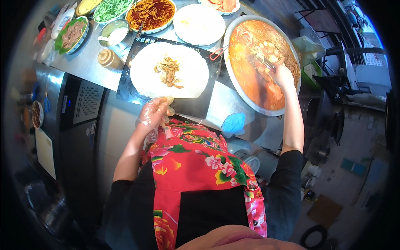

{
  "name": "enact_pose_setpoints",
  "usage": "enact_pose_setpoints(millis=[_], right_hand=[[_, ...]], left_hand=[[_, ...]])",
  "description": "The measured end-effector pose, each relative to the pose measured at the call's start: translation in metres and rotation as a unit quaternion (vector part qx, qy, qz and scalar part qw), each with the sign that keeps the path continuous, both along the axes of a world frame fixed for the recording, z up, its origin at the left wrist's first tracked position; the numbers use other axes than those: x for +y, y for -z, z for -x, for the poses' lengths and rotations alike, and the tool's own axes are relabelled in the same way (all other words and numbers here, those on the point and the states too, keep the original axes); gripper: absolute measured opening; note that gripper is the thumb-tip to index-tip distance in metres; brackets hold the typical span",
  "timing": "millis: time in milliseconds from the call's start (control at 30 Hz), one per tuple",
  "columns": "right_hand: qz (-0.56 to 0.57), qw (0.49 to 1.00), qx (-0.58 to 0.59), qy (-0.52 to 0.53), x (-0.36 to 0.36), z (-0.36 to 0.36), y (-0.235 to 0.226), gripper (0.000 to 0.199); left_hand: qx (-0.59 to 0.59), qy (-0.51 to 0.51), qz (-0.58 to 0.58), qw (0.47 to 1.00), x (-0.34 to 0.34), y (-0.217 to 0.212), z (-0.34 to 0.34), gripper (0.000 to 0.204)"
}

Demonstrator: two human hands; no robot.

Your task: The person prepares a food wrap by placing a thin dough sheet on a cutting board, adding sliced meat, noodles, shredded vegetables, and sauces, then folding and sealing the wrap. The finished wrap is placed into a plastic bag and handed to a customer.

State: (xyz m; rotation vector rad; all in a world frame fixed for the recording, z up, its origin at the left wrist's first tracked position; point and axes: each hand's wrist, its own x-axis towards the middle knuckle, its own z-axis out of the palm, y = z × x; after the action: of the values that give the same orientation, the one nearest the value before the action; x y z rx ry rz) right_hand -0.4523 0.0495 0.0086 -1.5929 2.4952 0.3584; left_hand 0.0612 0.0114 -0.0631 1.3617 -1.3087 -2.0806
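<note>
My right hand is closed around metal tongs, their tips down in a wire strainer. Pale round pieces and other food sit in this strainer, over a wide metal pan of red-orange broth. The strainer's red handle sticks out past the pan's left rim. My left hand, in a clear plastic glove, is at the near edge of a black board, its fingers curled together. On the board lies a large thin white round sheet with brown shredded food heaped in its middle.
Along the back stand bowls of red chili sauce, chopped greens and something white. A squeeze bottle, a metal pot and a meat plate are at left. A blue cloth-like item lies near the pan.
</note>
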Motion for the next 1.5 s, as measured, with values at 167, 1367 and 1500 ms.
enact_pose_setpoints(millis=[167, 1367, 1500], right_hand=[[0.014, 0.999, -0.031, 0.005, 0.01, 0.001, 0.002, 0.03], [-0.055, 0.979, -0.117, -0.155, -0.047, -0.213, -0.026, 0.041], [-0.072, 0.975, -0.104, -0.185, -0.034, -0.23, -0.021, 0.037]], left_hand=[[0.01, 0.004, -0.02, 1.0, 0.001, 0.005, -0.006, 0.027], [0.024, -0.044, -0.054, 0.997, 0.004, 0.016, -0.047, 0.018], [0.047, -0.027, 0.027, 0.998, -0.021, 0.047, -0.041, 0.03]])
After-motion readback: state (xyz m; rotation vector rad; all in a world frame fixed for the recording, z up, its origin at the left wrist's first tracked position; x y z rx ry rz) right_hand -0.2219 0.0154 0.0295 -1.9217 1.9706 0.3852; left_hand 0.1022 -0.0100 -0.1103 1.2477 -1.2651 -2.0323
